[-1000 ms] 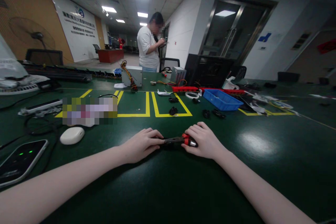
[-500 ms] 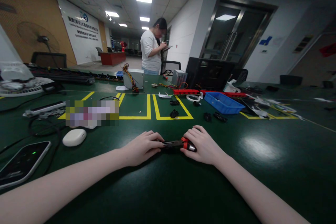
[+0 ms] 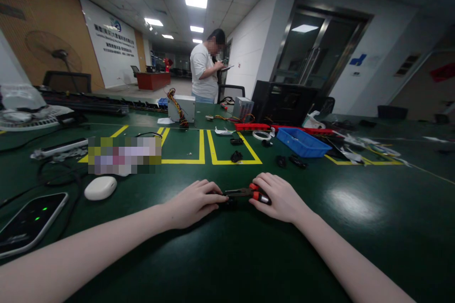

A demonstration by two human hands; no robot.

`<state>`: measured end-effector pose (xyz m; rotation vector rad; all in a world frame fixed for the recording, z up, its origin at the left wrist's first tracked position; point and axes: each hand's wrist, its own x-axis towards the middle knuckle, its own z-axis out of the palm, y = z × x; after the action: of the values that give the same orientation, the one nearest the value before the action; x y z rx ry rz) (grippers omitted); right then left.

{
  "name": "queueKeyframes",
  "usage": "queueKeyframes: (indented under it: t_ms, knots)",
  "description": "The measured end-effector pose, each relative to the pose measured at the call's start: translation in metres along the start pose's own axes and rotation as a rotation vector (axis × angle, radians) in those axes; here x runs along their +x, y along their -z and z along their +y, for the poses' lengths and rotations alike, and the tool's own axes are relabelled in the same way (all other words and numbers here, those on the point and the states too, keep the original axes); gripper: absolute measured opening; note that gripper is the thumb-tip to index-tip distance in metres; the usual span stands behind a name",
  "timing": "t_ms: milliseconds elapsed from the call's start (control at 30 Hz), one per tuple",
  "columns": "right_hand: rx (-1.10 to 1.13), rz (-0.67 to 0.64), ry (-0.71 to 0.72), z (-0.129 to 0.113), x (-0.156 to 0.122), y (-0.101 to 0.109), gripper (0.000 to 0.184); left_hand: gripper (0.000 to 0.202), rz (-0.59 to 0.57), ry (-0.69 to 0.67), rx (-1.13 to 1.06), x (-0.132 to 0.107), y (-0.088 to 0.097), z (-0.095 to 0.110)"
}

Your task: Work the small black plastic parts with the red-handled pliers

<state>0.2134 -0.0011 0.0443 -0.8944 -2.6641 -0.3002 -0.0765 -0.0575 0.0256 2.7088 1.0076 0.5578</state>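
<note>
A pair of long-nose pliers (image 3: pixel 241 192) with red and black handles is in my right hand (image 3: pixel 280 196), whose fingers are wrapped round the grips. Its dark jaws point left, toward my left hand (image 3: pixel 199 203). The thumb and fingers of that hand are closed together on a small black piece (image 3: pixel 231 201), mostly covered by the fingertips. The piece lies just below the jaws; whether they touch it I cannot tell. Both hands are low over the green table (image 3: pixel 227 255).
Beyond my hands lie small black cable bundles (image 3: pixel 236 156) and a blue tray (image 3: pixel 302 143). A power supply unit (image 3: pixel 185 109) stands farther back. On the left are a white case (image 3: pixel 101 188) and a phone-like device (image 3: pixel 31 222). A person (image 3: pixel 206 66) stands across the table.
The pliers and my right hand have shifted slightly right, so the jaw tips stand farther from my left fingers. My left hand has moved slightly right, still pinched.
</note>
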Motion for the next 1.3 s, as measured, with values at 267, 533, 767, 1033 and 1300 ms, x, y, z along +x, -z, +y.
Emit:
queueKeyframes:
  t_ms: [267, 533, 767, 1033, 1300]
  knots:
    - [-0.014, 0.011, 0.020, -0.002, 0.000, 0.004, 0.034, 0.036, 0.004, -0.002, 0.000, 0.000, 0.000, -0.002]
    - [-0.042, -0.010, -0.087, 0.001, 0.001, 0.001, 0.034, 0.037, 0.017, -0.011, -0.010, 0.000, 0.001, 0.001]
    - [-0.006, -0.081, -0.170, 0.003, 0.000, -0.004, 0.034, 0.038, 0.003, 0.000, -0.010, 0.000, 0.002, 0.002]
    - [0.077, 0.013, -0.029, -0.017, 0.006, 0.008, 0.031, 0.035, 0.008, -0.005, 0.012, 0.001, 0.000, 0.003]
    - [0.152, 0.129, 0.177, -0.048, 0.009, 0.007, 0.025, 0.035, 0.013, -0.007, 0.024, 0.001, -0.002, 0.000]
